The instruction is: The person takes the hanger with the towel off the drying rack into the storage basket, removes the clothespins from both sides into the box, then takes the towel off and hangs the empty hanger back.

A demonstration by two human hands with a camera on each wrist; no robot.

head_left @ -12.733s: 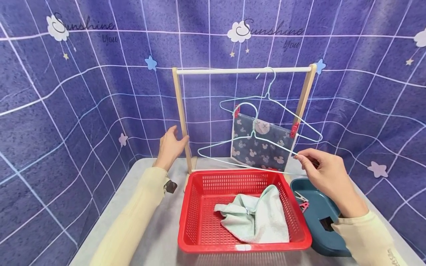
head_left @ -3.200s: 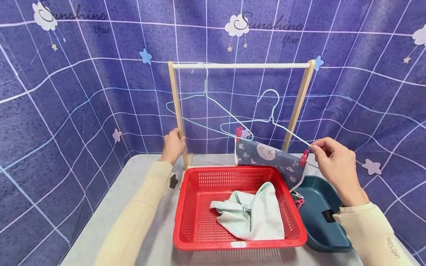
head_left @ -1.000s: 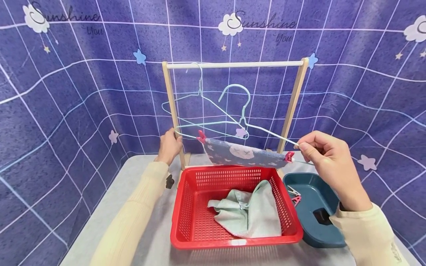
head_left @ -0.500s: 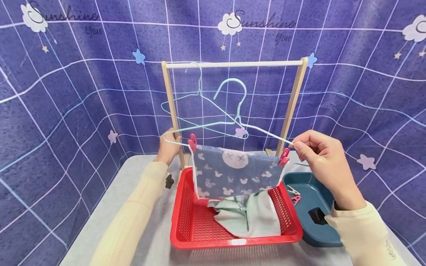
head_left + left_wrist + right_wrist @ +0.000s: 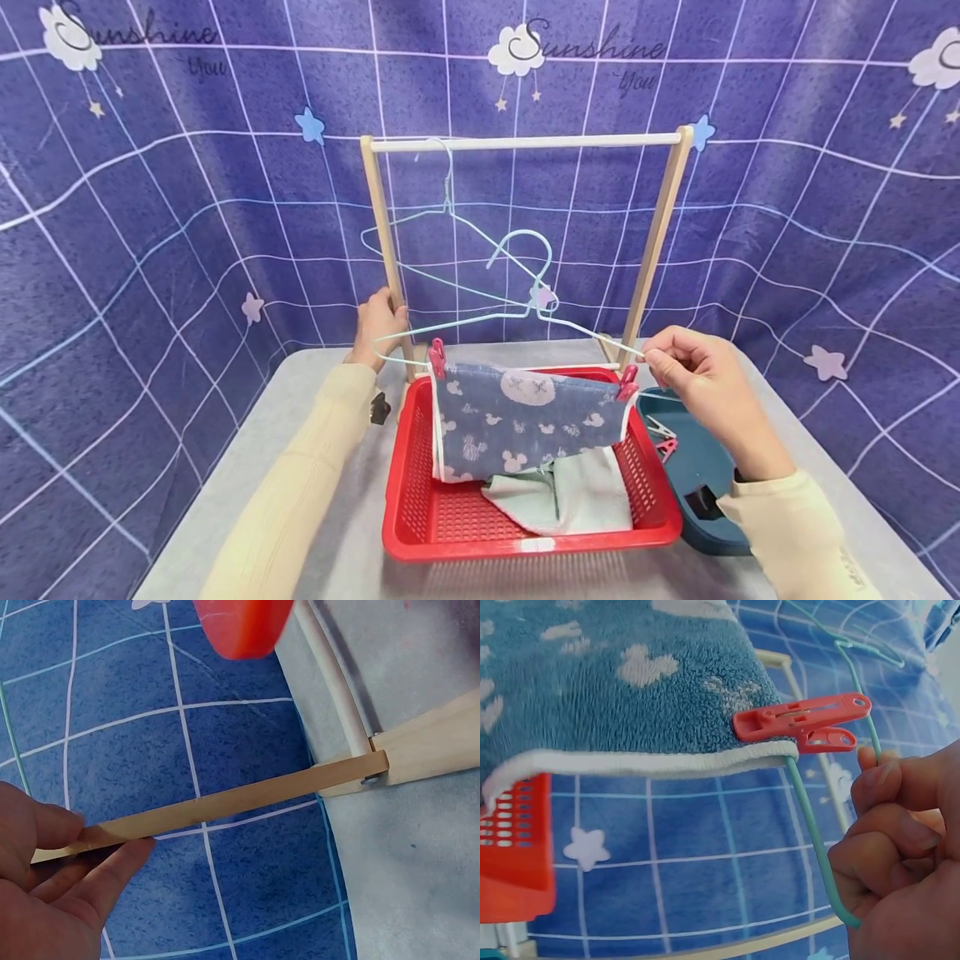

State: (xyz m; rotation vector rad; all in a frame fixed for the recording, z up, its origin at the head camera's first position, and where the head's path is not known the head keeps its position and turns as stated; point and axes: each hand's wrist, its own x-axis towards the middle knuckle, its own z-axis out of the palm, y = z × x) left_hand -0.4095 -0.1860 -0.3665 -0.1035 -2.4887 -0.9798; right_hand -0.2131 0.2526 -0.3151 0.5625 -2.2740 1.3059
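My right hand [image 5: 693, 387] pinches the right end of a light-green wire clothes hanger [image 5: 480, 319]. From its lower bar hangs a blue towel [image 5: 525, 425] with pale mouse-head prints, fixed by a red clothespin [image 5: 437, 358] at the left and another clothespin [image 5: 627, 383] at the right. In the right wrist view this right clothespin [image 5: 802, 720] clamps the towel's corner close by my fingers. The towel overlaps the red basket in the head view. My left hand [image 5: 381, 327] holds the left wooden post [image 5: 225, 806] of the rack between thumb and fingers.
A second hanger [image 5: 447, 208] hangs at the left of the rack's white rail [image 5: 525, 143]. The red basket [image 5: 465, 550] holds a pale green cloth [image 5: 592, 500]. Right of it, a dark teal tray [image 5: 693, 450] contains loose clothespins [image 5: 663, 437]. A patterned blue curtain stands behind.
The hanger with the towel has come left and forward over the basket, then dropped slightly. Earlier, the second hanger shifted from the rail's right to its left. My left hand took hold of the post.
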